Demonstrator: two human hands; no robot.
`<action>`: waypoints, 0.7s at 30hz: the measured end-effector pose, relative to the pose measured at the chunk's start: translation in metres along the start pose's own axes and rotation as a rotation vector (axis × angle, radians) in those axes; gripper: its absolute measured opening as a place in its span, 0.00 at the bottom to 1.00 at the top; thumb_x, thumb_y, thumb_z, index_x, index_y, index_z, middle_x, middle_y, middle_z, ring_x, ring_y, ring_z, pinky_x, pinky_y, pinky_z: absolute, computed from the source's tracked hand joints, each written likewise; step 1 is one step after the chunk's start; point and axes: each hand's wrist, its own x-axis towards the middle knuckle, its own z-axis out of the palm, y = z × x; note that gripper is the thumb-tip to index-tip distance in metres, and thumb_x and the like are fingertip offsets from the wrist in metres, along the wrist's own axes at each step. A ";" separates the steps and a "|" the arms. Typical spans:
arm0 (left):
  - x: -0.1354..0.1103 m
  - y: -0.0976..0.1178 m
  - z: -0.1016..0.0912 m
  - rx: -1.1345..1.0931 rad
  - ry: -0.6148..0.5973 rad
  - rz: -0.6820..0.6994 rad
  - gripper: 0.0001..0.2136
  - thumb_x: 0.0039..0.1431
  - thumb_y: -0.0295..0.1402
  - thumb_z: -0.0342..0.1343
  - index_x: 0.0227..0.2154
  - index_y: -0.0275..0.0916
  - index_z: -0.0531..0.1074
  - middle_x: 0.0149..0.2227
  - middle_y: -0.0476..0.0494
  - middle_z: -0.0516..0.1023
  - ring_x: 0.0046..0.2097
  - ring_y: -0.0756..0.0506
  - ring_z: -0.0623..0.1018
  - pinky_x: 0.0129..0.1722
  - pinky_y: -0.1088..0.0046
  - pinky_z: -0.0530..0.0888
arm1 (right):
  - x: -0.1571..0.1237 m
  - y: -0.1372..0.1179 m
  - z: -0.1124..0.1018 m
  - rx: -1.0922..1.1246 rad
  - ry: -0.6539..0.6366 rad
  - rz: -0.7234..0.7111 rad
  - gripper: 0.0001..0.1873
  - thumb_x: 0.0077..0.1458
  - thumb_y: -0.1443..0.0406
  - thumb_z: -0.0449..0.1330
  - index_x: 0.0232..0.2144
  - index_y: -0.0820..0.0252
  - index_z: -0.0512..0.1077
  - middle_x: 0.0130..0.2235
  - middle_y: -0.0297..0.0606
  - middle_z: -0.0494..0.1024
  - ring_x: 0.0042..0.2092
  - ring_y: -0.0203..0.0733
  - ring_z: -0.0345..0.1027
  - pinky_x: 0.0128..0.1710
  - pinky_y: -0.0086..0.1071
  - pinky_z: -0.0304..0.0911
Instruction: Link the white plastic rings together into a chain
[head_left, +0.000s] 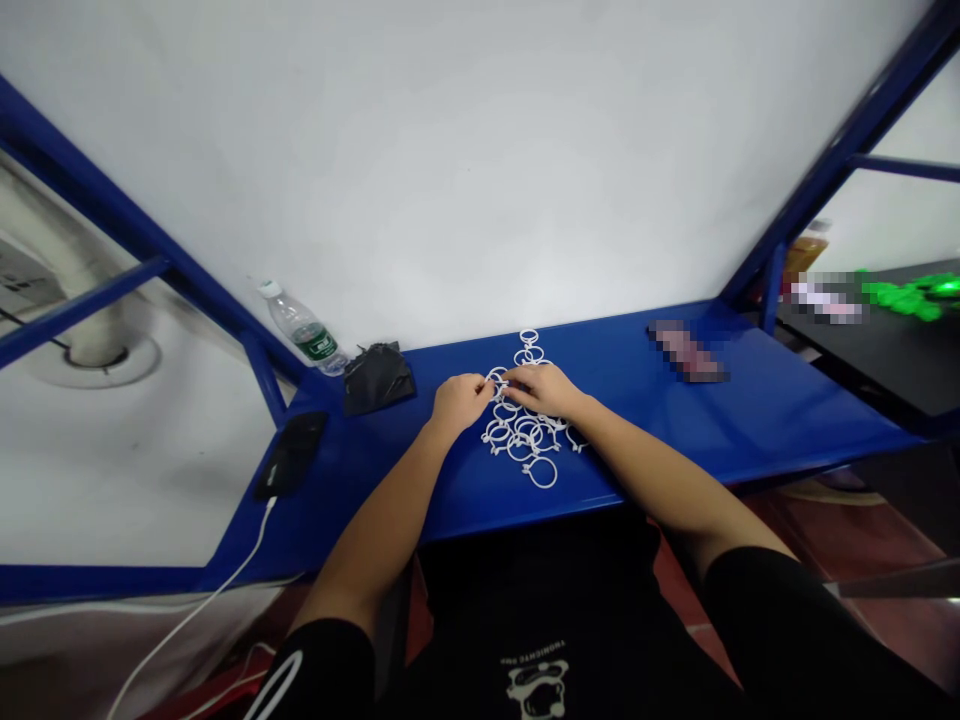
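A loose heap of white plastic rings with small clip ends, like curtain rings [541,487], lies on the blue tabletop [457,500]. At the heap's left edge my left hand [459,402] is closed, its thumb and fingertips pinching a white ring [496,370]. My right hand [547,388] reaches over the heap from the right. Its thumb and forefinger are bent together at the same ring, close to the left fingertips. Several rings beneath my right palm are partly hidden. A few more rings [529,336] lie beyond my hands toward the wall.
A clear water bottle [304,330] stands tilted in view at the back left, beside a black plastic bag [379,378]. A black power bank [292,455] with a white cable [255,555] lies at the left. A blurred-out object [686,350] rests at the right.
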 end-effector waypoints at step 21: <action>-0.003 -0.007 0.016 -0.151 0.347 0.316 0.09 0.67 0.35 0.62 0.48 0.43 0.81 0.42 0.46 0.83 0.42 0.47 0.82 0.42 0.73 0.75 | -0.001 0.004 0.005 -0.004 0.125 -0.002 0.11 0.68 0.62 0.58 0.45 0.59 0.78 0.36 0.39 0.83 0.35 0.40 0.74 0.36 0.32 0.64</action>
